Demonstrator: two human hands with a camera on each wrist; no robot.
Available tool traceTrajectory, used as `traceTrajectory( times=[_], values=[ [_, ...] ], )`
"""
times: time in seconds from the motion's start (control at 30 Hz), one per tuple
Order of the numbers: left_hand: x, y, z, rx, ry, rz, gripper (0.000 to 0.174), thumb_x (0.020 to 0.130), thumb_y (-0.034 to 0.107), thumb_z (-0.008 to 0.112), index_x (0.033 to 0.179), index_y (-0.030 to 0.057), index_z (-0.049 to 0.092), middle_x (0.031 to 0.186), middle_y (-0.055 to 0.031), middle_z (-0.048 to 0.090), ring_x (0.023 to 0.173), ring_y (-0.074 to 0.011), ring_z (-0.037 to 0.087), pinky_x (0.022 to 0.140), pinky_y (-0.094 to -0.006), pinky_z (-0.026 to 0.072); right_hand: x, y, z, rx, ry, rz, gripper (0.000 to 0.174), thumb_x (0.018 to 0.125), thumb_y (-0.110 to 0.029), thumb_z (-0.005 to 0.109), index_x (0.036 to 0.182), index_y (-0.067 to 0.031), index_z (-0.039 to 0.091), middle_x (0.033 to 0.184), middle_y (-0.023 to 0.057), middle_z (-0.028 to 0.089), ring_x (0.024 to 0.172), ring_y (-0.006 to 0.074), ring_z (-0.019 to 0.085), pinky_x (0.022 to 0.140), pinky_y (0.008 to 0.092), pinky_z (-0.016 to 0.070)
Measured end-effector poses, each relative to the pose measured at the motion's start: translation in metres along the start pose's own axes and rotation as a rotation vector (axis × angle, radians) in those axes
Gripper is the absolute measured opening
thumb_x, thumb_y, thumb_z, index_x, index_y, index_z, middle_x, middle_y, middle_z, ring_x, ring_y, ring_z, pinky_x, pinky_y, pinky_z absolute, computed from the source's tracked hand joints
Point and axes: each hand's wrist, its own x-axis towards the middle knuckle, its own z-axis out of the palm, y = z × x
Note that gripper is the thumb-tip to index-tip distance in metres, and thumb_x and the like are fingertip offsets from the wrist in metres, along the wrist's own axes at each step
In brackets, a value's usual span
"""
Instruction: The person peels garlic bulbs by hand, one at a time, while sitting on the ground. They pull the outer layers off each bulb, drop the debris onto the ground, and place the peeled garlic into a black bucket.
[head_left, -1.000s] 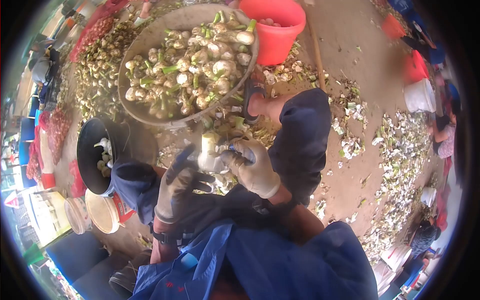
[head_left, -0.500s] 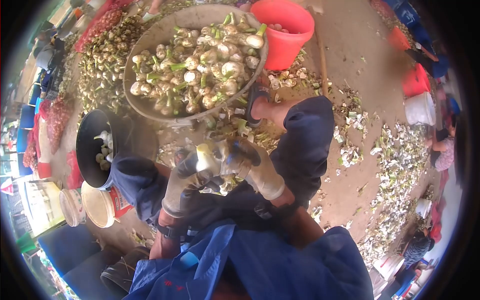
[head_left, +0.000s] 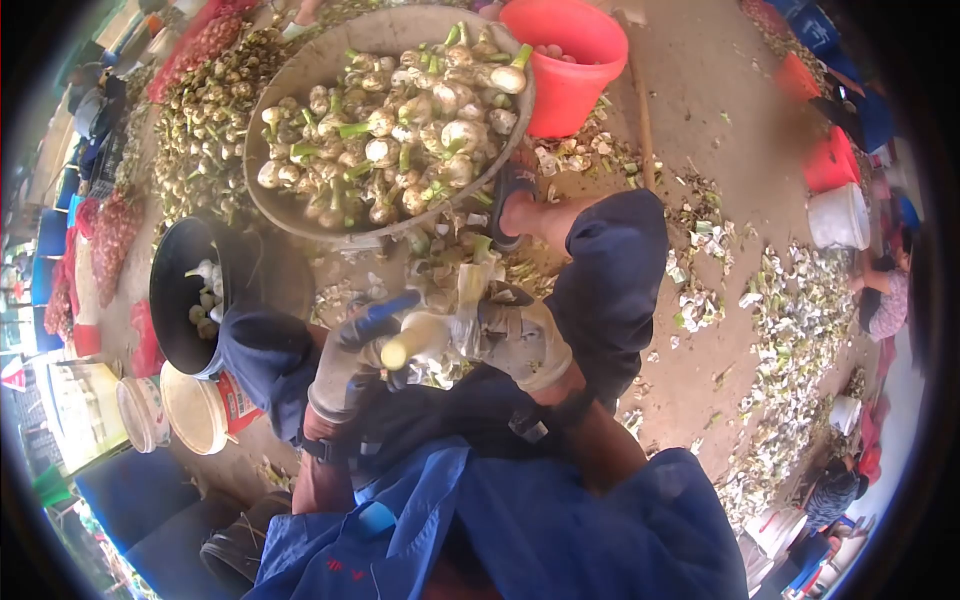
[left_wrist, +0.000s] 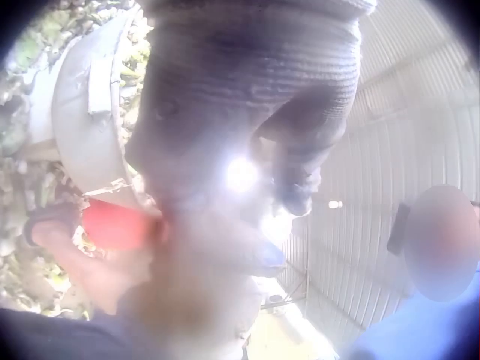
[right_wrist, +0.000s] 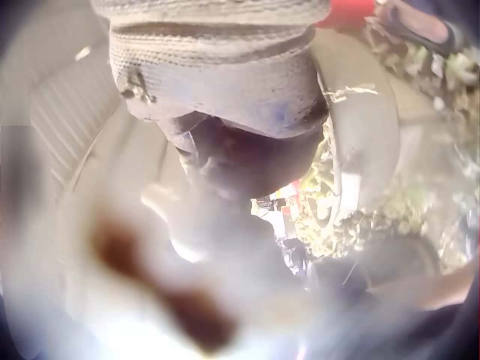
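Note:
Between the two gloved hands is a garlic bulb [head_left: 428, 332], blurred, its pale cut stem pointing down-left toward me. My left hand [head_left: 345, 365], in a light glove with dark blue fingertips, holds it from the left, forefinger stretched along its far side. My right hand [head_left: 525, 345], gloved too, grips at the bulb's right side, where a pale strip of garlic skin [head_left: 468, 290] stands up beside the fingers. Glare washes out the wrist views; they show the left glove [left_wrist: 247, 97] and the right glove [right_wrist: 217, 82], with the fingertips' grip mostly hidden.
Ahead stands a wide tub [head_left: 262, 190] heaped with untrimmed garlic, beside a red bucket [head_left: 565, 95]. A black bucket [head_left: 165, 305] with white bulbs leans by the left knee. Lidded pails [head_left: 195, 410] stand left. Peelings [head_left: 790, 350] litter the floor; a stick [head_left: 642, 110] lies near the red bucket.
The hands came together round the bulb, then parted slightly. The stem has swung from upright to pointing toward me, and a pale strip now stands up beside the right fingers.

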Motion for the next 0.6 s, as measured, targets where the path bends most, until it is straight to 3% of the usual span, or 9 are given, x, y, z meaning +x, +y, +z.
traceTrajectory(
  times=[0.03,0.1,0.17,0.3,0.33,0.37,0.43,0.5,0.6],
  values=[
    [0.004,0.002,0.001,0.213,-0.003,0.145,0.068,0.089,0.027,0.081,0.143,-0.0043,0.054,0.102,-0.0126,0.073,0.068,-0.0157,0.067,0.060,-0.0257,0.0530,0.002,0.001,-0.007,-0.001,0.003,-0.001,0.033,0.098,-0.006,0.066,0.130,-0.0010,0.059,0.113,0.0080,0.070,0.103,0.0180,0.069,0.089,0.0349,0.0582],
    [0.001,0.003,0.015,0.184,0.248,-0.020,0.053,0.091,0.014,0.074,0.138,-0.0048,0.059,0.103,-0.0091,0.073,0.076,-0.0131,0.067,0.065,-0.0247,0.0525,0.005,0.003,-0.018,0.469,-0.209,0.069,0.035,0.098,-0.008,0.064,0.131,0.0000,0.059,0.121,0.0140,0.069,0.107,0.0276,0.070,0.094,0.0425,0.0585],
    [-0.003,0.016,0.023,0.108,0.266,-0.094,0.047,0.089,0.005,0.065,0.135,-0.0052,0.061,0.101,-0.0088,0.073,0.088,-0.0153,0.069,0.070,-0.0273,0.0553,0.004,0.002,-0.009,0.339,-0.134,0.024,0.031,0.098,-0.006,0.064,0.128,-0.0003,0.061,0.116,0.0104,0.070,0.101,0.0224,0.070,0.088,0.0377,0.0584],
    [-0.008,0.012,0.033,-0.107,0.186,-0.055,0.067,0.093,0.017,0.072,0.150,-0.0063,0.044,0.107,-0.0086,0.066,0.095,-0.0172,0.068,0.077,-0.0271,0.0556,0.002,-0.009,0.008,0.082,-0.064,-0.058,0.028,0.098,-0.003,0.065,0.126,0.0005,0.063,0.113,0.0076,0.070,0.093,0.0175,0.071,0.079,0.0336,0.0588],
    [-0.008,0.013,0.035,-0.271,0.172,-0.065,0.075,0.093,0.021,0.076,0.154,-0.0032,0.038,0.108,-0.0074,0.064,0.101,-0.0189,0.068,0.081,-0.0287,0.0557,0.011,-0.007,0.002,0.149,-0.152,-0.029,0.032,0.099,-0.010,0.057,0.128,0.0018,0.062,0.120,0.0171,0.069,0.111,0.0325,0.068,0.099,0.0502,0.0553],
    [-0.008,0.009,0.033,-0.279,0.179,-0.052,0.075,0.093,0.021,0.076,0.154,-0.0032,0.038,0.108,-0.0074,0.064,0.101,-0.0189,0.068,0.081,-0.0287,0.0557,0.009,-0.005,-0.002,0.138,-0.160,-0.019,0.032,0.099,-0.010,0.057,0.128,0.0018,0.062,0.120,0.0171,0.069,0.111,0.0325,0.068,0.099,0.0502,0.0553],
    [-0.007,0.000,0.028,-0.120,0.140,-0.058,0.077,0.090,0.010,0.078,0.155,-0.0001,0.038,0.113,-0.0060,0.063,0.107,-0.0183,0.067,0.085,-0.0286,0.0551,0.003,-0.006,0.005,0.415,-0.080,0.116,0.034,0.095,0.003,0.064,0.129,0.0017,0.061,0.116,0.0119,0.070,0.103,0.0211,0.070,0.088,0.0379,0.0605],
    [-0.006,-0.002,0.036,0.004,0.173,0.035,0.081,0.085,-0.001,0.080,0.155,0.0015,0.039,0.116,-0.0044,0.061,0.107,-0.0161,0.067,0.087,-0.0272,0.0539,0.001,0.005,0.000,0.306,-0.163,0.013,0.033,0.099,-0.004,0.060,0.131,0.0013,0.059,0.118,0.0132,0.070,0.106,0.0275,0.070,0.090,0.0440,0.0599],
    [-0.003,-0.007,0.031,0.015,0.203,0.050,0.079,0.084,-0.004,0.079,0.154,0.0007,0.041,0.129,-0.0071,0.064,0.110,-0.0153,0.066,0.091,-0.0267,0.0525,0.000,0.012,-0.004,0.679,-0.122,0.263,0.036,0.107,-0.022,0.040,0.122,-0.0016,0.066,0.124,0.0190,0.066,0.111,0.0361,0.066,0.100,0.0555,0.0531]
  ],
)
